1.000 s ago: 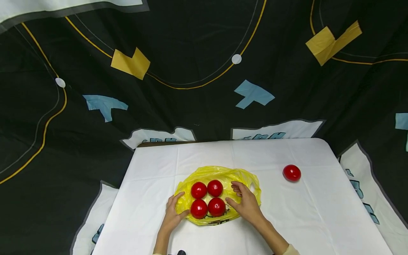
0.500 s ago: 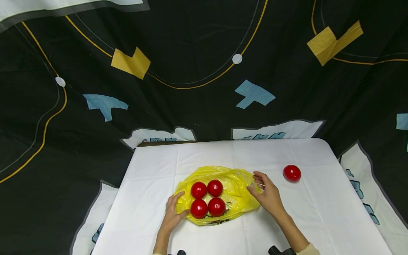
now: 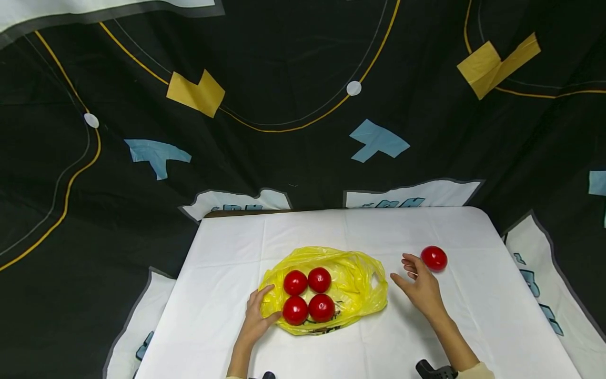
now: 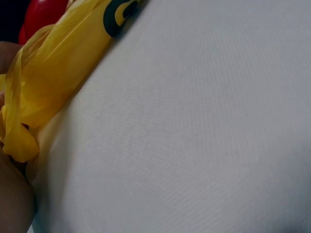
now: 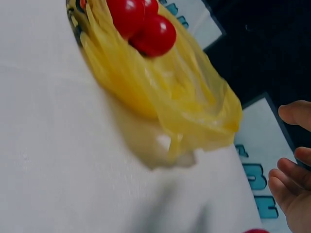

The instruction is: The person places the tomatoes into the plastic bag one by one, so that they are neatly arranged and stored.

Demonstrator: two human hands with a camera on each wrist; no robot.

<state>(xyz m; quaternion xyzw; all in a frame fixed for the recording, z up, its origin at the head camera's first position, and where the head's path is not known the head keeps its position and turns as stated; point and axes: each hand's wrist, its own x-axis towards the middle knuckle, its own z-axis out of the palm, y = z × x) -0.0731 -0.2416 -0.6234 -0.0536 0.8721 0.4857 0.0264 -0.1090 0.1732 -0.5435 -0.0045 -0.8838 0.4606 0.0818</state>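
Note:
Several shiny red balls (image 3: 322,308) sit in a yellow plastic bag (image 3: 357,287) spread on the white table. At the bag's left edge, my left hand (image 3: 255,318) holds the plastic between thumb and fingers; the left wrist view shows bunched yellow film (image 4: 22,143) there. My right hand (image 3: 423,288) hovers right of the bag with relaxed, parted fingers and nothing in them. Just beyond its knuckles lies a single red ball (image 3: 434,258) on the cloth. In the right wrist view, the hand's fingers (image 5: 291,177) show at the right edge, apart from the bag.
White cloth covers the table (image 3: 473,316). A black curtain (image 3: 284,163) with yellow and blue tape hangs behind it. A dark wrist device (image 3: 435,370) sits on the right forearm.
My right hand has moved right, from above the bag to beside the lone red ball. The left hand and the balls in the bag have stayed put.

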